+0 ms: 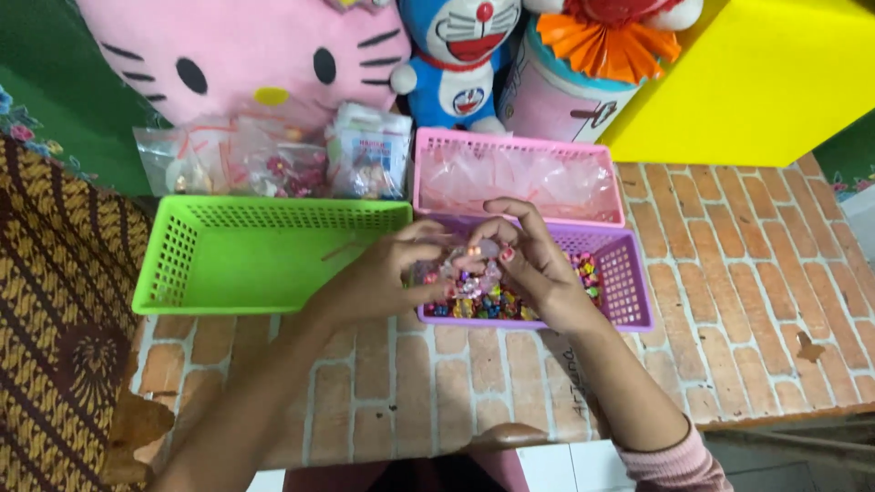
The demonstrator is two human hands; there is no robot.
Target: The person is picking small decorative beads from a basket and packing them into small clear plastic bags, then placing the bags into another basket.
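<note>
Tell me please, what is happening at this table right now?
A person holds a small clear plastic bag with both hands, the left hand and the right hand, just above a purple basket full of small colourful beads. A green basket stands to the left, almost bare, and a pink basket behind holds more clear bags. Plush toys sit at the back.

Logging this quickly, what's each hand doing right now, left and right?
Left hand: closed on a small clear plastic bag over the purple basket.
Right hand: fingers pinching the same bag.
</note>
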